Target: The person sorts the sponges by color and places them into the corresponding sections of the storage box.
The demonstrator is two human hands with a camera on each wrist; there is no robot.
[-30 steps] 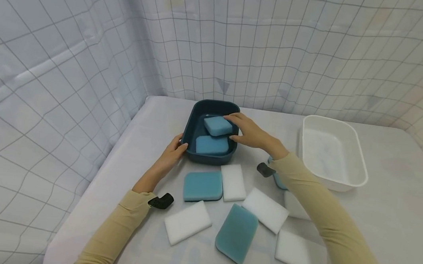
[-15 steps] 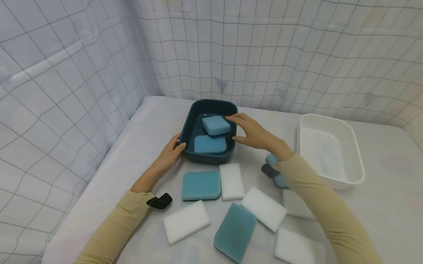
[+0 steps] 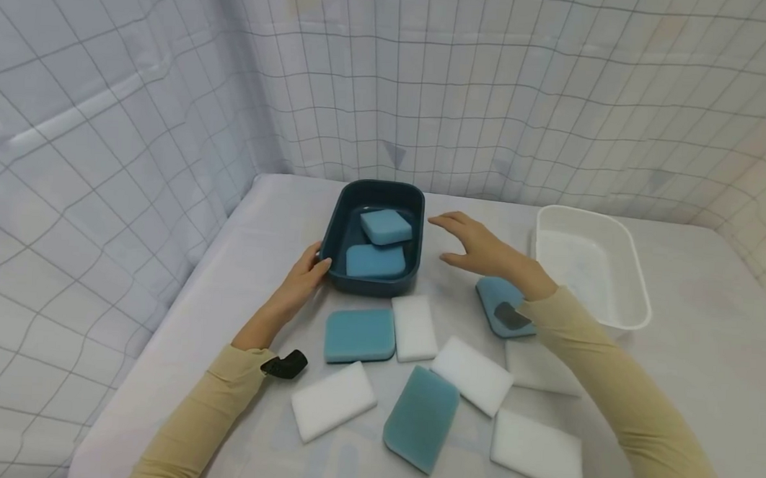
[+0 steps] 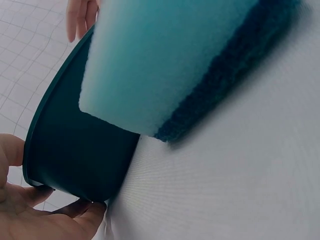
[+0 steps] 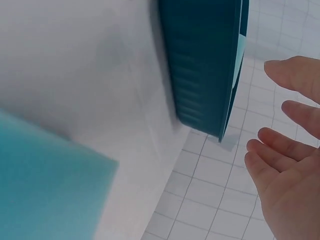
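Note:
A dark teal bin (image 3: 370,287) stands toward the back of the table with two blue sponges inside. One sponge (image 3: 375,262) lies at the front; the other sponge (image 3: 386,227) sits behind it, slightly tilted. My left hand (image 3: 299,285) grips the bin's front left corner, thumb at the rim and fingers against the outer wall in the left wrist view. To the right of the bin, my right hand (image 3: 483,248) hovers with its fingers spread and nothing in them. Below its wrist lies another blue sponge (image 3: 499,303), partly covered by the wrist camera.
A white bin (image 3: 636,295) stands at the right. Two blue sponges (image 3: 360,335) (image 4: 150,65) and several white sponge blocks (image 3: 334,402) lie spread over the front of the table. Gridded white curtains (image 3: 462,91) rise behind and to the left.
My right hand has drawn back to the right, out from over the bin, leaving the two sponges inside. My left hand keeps its hold on the bin. The view has shifted slightly.

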